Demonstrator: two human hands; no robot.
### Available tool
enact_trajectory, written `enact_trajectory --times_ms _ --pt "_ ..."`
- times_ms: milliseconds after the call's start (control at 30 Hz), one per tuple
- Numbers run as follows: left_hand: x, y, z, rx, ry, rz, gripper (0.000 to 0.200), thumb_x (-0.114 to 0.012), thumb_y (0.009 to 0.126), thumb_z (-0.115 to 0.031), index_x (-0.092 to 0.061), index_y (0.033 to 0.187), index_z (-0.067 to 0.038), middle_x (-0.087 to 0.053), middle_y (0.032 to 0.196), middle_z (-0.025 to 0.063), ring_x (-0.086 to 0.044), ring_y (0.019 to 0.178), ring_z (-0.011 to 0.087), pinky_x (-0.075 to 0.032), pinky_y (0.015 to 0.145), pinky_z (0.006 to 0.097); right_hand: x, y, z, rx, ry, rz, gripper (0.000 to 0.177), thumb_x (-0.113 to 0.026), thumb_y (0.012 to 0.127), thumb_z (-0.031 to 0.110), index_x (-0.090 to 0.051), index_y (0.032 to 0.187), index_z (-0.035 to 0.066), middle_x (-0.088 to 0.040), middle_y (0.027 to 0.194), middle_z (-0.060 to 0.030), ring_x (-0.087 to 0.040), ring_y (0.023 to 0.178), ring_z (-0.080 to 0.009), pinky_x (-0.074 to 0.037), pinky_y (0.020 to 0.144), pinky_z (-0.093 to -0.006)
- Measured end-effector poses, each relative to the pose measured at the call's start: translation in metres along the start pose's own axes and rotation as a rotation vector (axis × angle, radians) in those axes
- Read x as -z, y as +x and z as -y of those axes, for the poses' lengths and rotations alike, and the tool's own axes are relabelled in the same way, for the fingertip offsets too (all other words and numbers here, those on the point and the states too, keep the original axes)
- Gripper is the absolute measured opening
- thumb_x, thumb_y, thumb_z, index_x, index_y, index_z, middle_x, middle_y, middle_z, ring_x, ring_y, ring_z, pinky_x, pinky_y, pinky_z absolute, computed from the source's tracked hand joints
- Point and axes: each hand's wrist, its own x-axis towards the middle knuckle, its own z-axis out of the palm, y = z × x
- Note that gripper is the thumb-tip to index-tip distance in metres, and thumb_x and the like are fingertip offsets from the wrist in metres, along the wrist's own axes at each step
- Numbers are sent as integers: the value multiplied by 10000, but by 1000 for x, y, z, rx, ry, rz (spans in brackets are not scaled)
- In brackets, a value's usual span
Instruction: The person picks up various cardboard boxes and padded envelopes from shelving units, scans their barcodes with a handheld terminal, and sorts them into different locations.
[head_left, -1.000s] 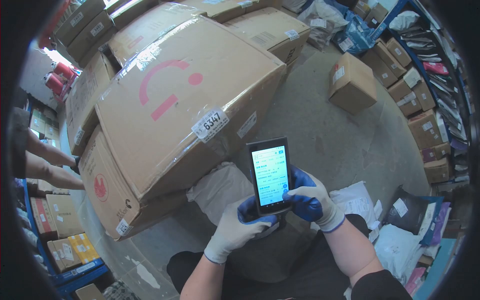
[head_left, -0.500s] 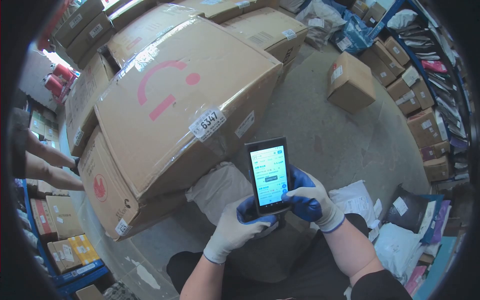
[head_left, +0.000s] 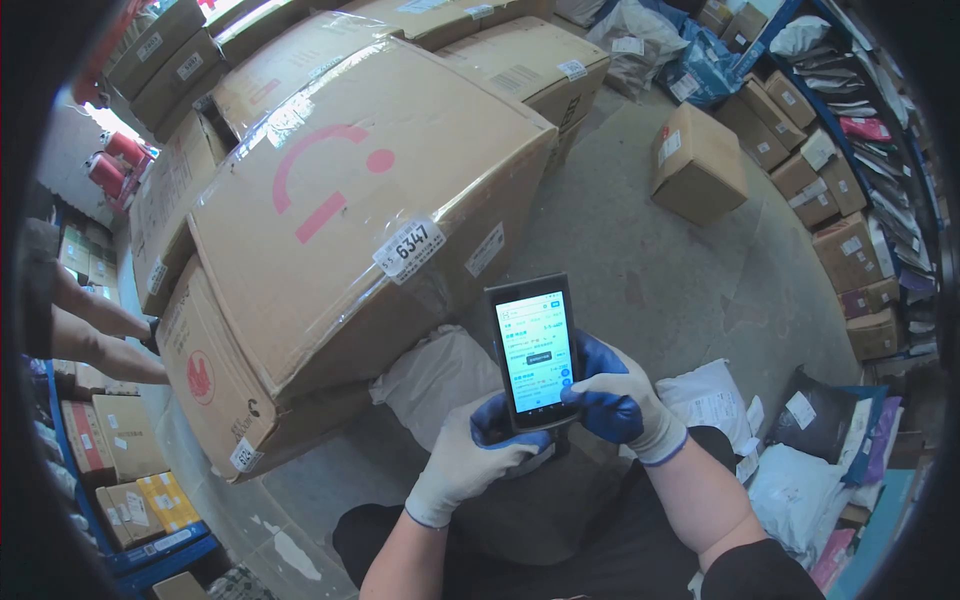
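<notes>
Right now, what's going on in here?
A person in white-and-blue gloves holds a handheld device upright with both hands. The left hand grips its lower end and the right hand wraps its side. The lit screen faces the camera. Just beyond stands a large cardboard box with a label reading 6347 and a white mailer bag at its foot. Another person's arms reach in at the left edge. A smaller box sits alone on the floor.

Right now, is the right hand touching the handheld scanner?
Touching. The head view shows the right hand gripping the right edge of the handheld scanner, its blue fingers pressed against the casing.
</notes>
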Motion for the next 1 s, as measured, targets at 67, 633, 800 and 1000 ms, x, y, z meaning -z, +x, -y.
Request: enact_trajectory --times_ms 67,633,800,1000 --pt "0 0 -1 16 9 6 609 -797 806 -435 -612 1275 -93 -660 1227 147 -627 1159 329 -473 1042 455 -1 -1 2 -11 -2 -18 644 -740 851 268 -451 1398 92 -554 1356 -152 -535 1280 -353 -453 1051 -508" --pt "-1 0 -4 27 -31 1 599 -824 787 -390 -632 1253 -66 -680 1183 149 -654 1097 310 -507 990 402 -6 4 -2 65 92 84 594 -486 995 364 -352 1487 59 -502 1430 -172 -528 1281 -372 -419 1078 -532" --pt "-3 0 -5 60 -15 62 596 -817 791 -386 -634 1256 -62 -663 1223 145 -626 1154 308 -445 1061 429 -10 5 4 -113 535 244 670 -546 955 491 -356 1484 127 -462 1458 -185 -466 1324 -429 -395 1076 -586" --pt "-6 3 -11 109 -22 114 592 -826 780 -387 -640 1244 -68 -654 1234 117 -609 1165 274 -431 1059 414 -6 5 0 -224 790 298 691 -532 954 514 -353 1491 117 -425 1482 -211 -418 1347 -466 -324 1105 -620"
